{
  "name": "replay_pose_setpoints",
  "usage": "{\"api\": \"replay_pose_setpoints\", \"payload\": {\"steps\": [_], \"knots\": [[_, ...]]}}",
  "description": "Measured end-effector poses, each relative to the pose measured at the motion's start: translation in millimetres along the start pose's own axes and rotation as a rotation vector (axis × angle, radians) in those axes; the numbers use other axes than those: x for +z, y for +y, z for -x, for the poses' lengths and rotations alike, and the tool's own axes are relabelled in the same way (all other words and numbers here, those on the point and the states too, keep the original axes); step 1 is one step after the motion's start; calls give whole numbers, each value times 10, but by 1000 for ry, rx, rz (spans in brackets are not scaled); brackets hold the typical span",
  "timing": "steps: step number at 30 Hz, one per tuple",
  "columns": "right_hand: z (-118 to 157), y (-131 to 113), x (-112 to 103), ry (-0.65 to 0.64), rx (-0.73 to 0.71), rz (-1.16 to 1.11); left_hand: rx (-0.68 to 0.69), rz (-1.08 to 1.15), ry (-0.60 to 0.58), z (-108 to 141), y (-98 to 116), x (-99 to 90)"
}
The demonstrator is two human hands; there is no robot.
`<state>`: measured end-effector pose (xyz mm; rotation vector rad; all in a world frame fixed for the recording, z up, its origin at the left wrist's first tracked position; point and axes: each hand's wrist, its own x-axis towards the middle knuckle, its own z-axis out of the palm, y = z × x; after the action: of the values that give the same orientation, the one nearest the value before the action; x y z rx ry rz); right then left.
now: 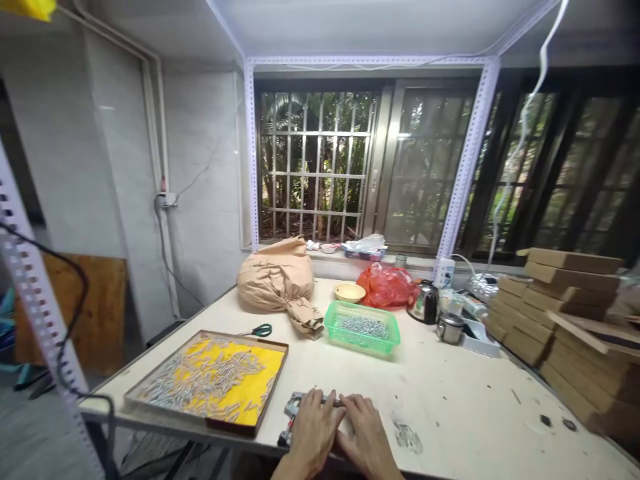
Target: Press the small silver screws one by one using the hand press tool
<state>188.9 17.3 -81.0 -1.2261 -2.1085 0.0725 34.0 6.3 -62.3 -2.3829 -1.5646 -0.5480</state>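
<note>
1. Two bare hands, side by side at the near edge of one pale table (450, 380); the left hand (315, 427) lies over one grey metal tool (295, 404), its fingers bent; the right hand (367, 430) is just beside it, fingers bent and pointing inward; whether either set of fingers grips anything is hidden from view.
2. One tool, at the near edge, partly covered by the left hand; one small red part shows on it.
3. One shallow tray (233, 427), left of the hands, with one yellow lining (265, 373); the slender metal pieces (220, 373) on it are too many to count.
4. One green basket (357, 345), beyond the hands, holding a heap of small metal pieces, likewise uncountable; one pair of scissors (263, 330) behind the tray.
5. One brown paper bag (273, 277), one yellowish bowl (349, 293), one red plastic bag (387, 285), one kettle (427, 303) and one metal pot (450, 329), along the far side; several cardboard boxes (575, 280), stacked at right.
6. Two small dark pieces (545, 421), near each other at right.
</note>
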Motion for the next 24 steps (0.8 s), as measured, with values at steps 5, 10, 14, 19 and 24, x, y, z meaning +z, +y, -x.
{"api": "replay_pose_setpoints", "payload": {"steps": [5,10,14,19,24], "knots": [[-65,-67,-58,11,49,15,15,-125,-24,-91,38,-44],[-87,-113,-155,-21,86,-25,18,-143,-41,-131,72,-140],[-97,-116,-153,-20,106,-41,13,-145,-59,-144,43,-103],[-113,-98,-87,13,134,-11,8,-169,-62,-142,47,-71],[-84,-106,-78,26,133,-2,-1,-197,-43,-134,95,-150]]}}
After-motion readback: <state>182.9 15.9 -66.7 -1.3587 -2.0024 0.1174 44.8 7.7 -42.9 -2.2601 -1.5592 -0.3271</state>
